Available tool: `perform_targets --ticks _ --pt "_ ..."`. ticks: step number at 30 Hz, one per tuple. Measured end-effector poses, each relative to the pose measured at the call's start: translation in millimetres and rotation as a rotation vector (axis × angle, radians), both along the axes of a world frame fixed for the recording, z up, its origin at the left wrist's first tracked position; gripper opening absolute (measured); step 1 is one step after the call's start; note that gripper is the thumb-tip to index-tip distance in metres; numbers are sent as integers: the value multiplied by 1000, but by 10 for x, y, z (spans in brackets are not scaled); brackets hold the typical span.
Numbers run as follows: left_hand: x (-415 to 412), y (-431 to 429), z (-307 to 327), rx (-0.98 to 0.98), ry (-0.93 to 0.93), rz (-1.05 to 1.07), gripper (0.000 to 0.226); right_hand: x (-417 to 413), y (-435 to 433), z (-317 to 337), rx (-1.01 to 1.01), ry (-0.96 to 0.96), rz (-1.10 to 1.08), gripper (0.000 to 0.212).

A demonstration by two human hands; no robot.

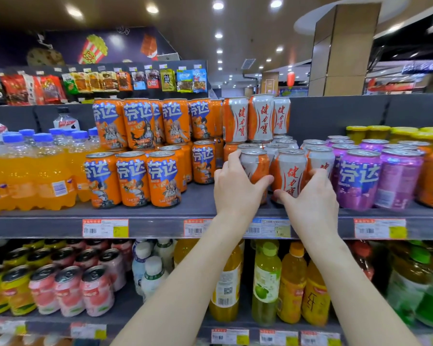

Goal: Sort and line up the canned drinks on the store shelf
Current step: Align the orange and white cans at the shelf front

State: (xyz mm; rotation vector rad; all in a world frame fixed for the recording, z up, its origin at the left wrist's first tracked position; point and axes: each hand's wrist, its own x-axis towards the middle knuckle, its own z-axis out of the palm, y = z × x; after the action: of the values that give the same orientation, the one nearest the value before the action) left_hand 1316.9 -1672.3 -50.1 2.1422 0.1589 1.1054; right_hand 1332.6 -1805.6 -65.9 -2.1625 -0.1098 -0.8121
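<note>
A person's left hand [238, 186] wraps 1 white-and-orange can [256, 168] on the grey store shelf [198, 203]; the right hand [310, 201] holds the neighbouring can [290, 173], purple cans [358, 178] just right of that grip.

The grey shelf [200, 203] carries orange cans [133, 178], white-and-orange cans [291, 171], purple cans [360, 178] and orange soda bottles [23, 181].
</note>
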Motion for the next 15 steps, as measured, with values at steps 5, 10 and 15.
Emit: perform_targets --ticks 5,10,15 --pt "81 -37 5 -39 14 -45 88 9 -31 -25 -49 -23 -3 62" --pt "-106 84 -94 -53 67 -194 93 7 -19 -70 -42 -52 -12 66" --pt "-391 452 -154 121 -26 38 41 -77 95 -90 82 -165 -17 77"
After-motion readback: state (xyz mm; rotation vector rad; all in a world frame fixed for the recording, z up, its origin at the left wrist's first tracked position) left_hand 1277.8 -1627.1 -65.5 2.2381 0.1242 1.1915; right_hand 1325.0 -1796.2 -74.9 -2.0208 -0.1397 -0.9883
